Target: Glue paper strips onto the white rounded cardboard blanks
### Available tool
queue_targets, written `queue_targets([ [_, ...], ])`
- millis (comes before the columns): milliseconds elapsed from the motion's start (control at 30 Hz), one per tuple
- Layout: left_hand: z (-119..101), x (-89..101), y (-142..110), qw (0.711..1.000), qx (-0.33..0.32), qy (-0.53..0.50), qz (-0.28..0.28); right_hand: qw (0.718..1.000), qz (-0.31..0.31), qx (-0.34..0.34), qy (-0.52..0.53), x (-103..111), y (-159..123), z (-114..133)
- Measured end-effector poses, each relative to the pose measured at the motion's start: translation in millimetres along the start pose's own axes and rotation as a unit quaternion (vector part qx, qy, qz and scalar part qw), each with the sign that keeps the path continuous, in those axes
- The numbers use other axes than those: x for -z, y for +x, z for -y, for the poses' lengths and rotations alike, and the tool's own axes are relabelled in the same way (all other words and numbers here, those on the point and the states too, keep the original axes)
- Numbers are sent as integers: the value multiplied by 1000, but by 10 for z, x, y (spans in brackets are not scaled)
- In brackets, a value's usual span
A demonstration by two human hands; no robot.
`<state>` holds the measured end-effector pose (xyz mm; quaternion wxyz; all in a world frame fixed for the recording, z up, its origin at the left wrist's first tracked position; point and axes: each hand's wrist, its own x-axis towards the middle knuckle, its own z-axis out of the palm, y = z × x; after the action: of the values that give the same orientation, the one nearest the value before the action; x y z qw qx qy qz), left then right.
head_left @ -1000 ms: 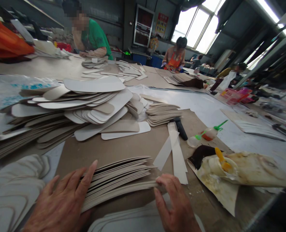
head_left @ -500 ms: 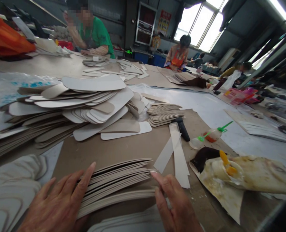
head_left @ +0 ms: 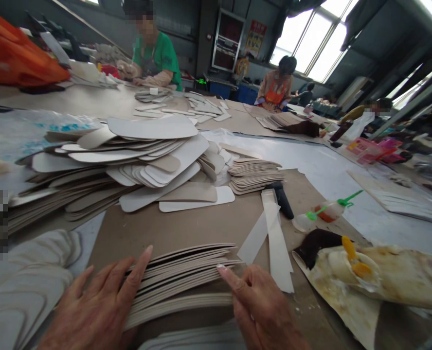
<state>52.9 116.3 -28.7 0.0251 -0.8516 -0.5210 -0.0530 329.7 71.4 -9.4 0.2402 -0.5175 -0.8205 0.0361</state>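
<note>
A fanned stack of grey board pieces (head_left: pixel 181 277) lies on the brown cardboard sheet (head_left: pixel 201 226) right in front of me. My left hand (head_left: pixel 92 306) lies flat on the stack's left end, fingers spread. My right hand (head_left: pixel 263 311) is at the stack's right end, its forefinger stretched out and touching the upper sheets' edges. Neither hand grips anything.
A big heap of white and grey cut pieces (head_left: pixel 121 160) fills the left middle, a smaller stack (head_left: pixel 254 175) behind. White strips (head_left: pixel 274 233), a black tool (head_left: pixel 283 199), glue bottles (head_left: pixel 325 211) and a glue-stained sheet (head_left: pixel 376 277) lie right. Several people work at the far table edge.
My right hand has risen from the bottom of the stack's right end to its upper sheets, forefinger now extended. The left hand has stayed flat. The view shifted slightly.
</note>
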Motion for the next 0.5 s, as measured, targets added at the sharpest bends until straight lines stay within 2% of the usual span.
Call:
queue_targets([
  [67,-17,18,4,1000,-13,28,6,1000,11,12,-8,14,24,0],
  [233,-41,40,9,999,5,22,25,999,28,28,-21,39,29,-3],
  [500,-56,69,-7,999,23,-9,44,998,7,39,-44,-21,-55,-19],
])
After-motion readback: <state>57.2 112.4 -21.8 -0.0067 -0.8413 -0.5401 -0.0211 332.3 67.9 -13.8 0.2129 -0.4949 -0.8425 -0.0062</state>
